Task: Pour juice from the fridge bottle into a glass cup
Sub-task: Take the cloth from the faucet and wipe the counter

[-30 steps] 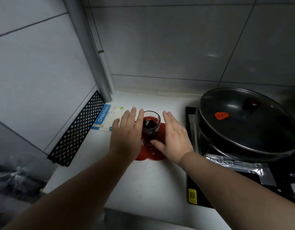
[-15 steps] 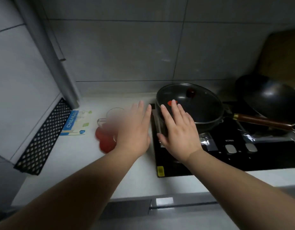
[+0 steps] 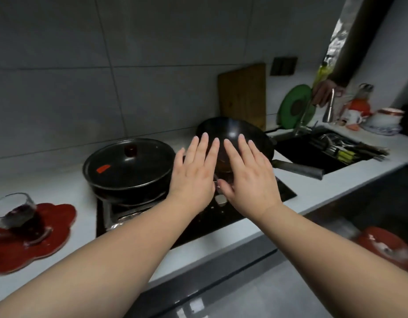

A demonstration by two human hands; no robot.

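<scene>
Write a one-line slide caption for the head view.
Left hand and right hand hover open above the stove; the glass cup of juice stands on a red mat.

The glass cup (image 3: 13, 212) is clear, glossy glass on a smooth red mat (image 3: 51, 228) of dull finish. The table (image 3: 60, 187) is white and smooth. The pan lid (image 3: 129, 166) is shiny dark glass; the wok (image 3: 233, 134) is dark metal with a soft sheen. The hob (image 3: 210, 223) is glossy black, with crinkled foil (image 3: 122, 220). The cutting board (image 3: 243, 95) is grained wood. The wall tiles (image 3: 152, 42) are grey, faintly glossy.
</scene>
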